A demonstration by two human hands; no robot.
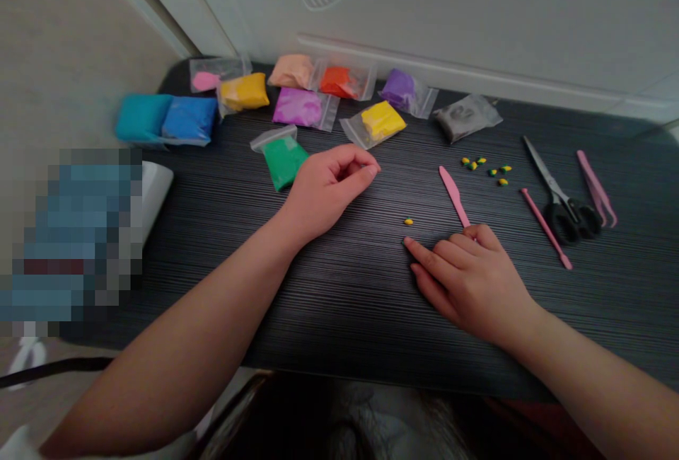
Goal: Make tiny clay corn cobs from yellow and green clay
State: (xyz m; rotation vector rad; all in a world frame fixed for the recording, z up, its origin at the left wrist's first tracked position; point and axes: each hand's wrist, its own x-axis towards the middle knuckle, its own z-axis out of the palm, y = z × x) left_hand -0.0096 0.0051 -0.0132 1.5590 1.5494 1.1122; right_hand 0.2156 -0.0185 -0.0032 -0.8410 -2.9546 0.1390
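Observation:
My left hand hovers or rests near the middle of the dark table, fingers curled and thumb tip against the index finger. Whatever it may pinch is hidden. Just right of its wrist lies a bag of green clay, partly behind the hand. My right hand is low over the table with index finger and thumb stretched out. Its index fingertip points at a tiny yellow-green clay piece, slightly apart from it. A pink plastic knife runs toward this hand, its lower end hidden at the knuckles.
Several tiny yellow-green pieces lie to the right. Beyond them are a pink stick tool, black-handled scissors and pink tweezers. Bagged clay, including yellow and blue, lines the back below a white wall.

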